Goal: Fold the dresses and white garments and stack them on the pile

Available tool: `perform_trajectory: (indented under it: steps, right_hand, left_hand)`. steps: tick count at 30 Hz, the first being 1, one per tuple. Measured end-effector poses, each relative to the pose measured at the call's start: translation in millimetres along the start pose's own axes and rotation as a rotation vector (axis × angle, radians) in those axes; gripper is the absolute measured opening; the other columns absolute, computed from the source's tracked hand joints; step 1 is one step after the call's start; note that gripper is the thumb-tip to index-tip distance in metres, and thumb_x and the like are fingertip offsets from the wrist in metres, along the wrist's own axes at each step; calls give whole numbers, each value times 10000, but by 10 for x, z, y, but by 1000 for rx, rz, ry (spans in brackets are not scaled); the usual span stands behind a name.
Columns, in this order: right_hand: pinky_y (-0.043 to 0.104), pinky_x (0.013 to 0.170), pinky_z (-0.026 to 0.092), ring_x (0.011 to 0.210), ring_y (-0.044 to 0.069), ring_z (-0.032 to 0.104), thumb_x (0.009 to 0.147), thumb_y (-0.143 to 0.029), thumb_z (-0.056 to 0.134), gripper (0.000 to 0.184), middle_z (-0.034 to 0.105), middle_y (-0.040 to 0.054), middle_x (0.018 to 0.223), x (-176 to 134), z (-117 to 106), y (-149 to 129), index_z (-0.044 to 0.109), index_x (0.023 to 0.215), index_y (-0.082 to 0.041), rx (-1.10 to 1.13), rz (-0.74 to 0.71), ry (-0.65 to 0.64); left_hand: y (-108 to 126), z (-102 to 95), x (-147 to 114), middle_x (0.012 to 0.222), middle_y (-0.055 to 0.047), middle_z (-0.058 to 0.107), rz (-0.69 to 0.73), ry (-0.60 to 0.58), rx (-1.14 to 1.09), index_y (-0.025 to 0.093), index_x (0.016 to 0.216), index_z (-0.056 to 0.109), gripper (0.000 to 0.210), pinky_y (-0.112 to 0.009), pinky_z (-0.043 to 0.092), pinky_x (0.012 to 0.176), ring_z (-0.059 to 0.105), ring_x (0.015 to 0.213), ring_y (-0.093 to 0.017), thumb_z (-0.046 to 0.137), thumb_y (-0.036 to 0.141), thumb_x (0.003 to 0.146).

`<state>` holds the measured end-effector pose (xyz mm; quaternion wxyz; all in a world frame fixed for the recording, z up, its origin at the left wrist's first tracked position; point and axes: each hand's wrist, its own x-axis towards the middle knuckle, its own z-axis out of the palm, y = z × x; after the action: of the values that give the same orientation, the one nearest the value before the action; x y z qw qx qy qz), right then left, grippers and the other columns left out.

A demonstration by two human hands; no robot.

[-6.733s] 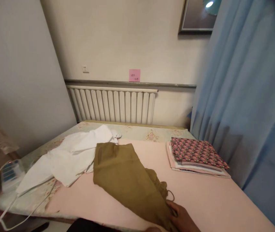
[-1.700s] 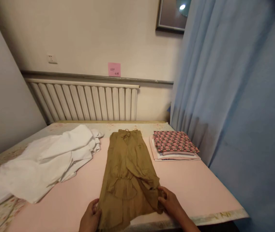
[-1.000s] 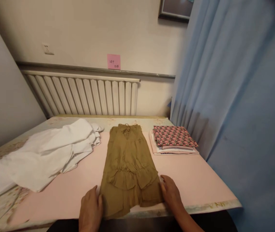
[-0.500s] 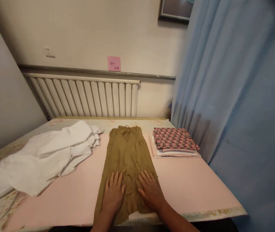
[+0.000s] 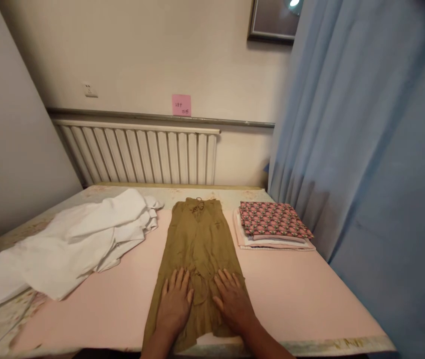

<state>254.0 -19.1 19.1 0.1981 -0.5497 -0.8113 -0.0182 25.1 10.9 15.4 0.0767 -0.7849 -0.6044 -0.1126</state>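
A pair of olive-brown trousers [image 5: 199, 234] lies flat on a pink cloth [image 5: 287, 294], its drawstring waist at the far end and its legs toward me. My left hand [image 5: 175, 304] rests palm down on the left leg, fingers stretched out. On the right leg, my right hand [image 5: 233, 301] also lies flat with its fingers a little apart. Small wrinkles show in the fabric between the hands.
A rumpled white garment [image 5: 85, 239] spreads over the left side. At the right is a folded stack topped by a red patterned cloth [image 5: 274, 219]. A blue curtain [image 5: 347, 124] hangs along the right edge; a radiator [image 5: 141, 154] stands behind the table.
The view has shifted slightly, so the surroundings sit a little lower and further right. Both hands stay flat on the trousers in almost the same place.
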Motion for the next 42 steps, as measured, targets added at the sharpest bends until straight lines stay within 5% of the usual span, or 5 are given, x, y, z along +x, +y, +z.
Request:
perform_trajectory:
  steps: [42]
  right_hand:
    - [450, 1131, 295, 1385, 257, 371, 950, -371, 502, 461, 460, 60, 1473, -7, 26, 9, 488, 1389, -228, -24, -16, 40]
  left_hand:
    - [-14, 34, -17, 1496, -65, 448, 13, 47, -6, 204, 1426, 461, 514, -499, 264, 1126, 345, 1399, -280, 342, 354, 949]
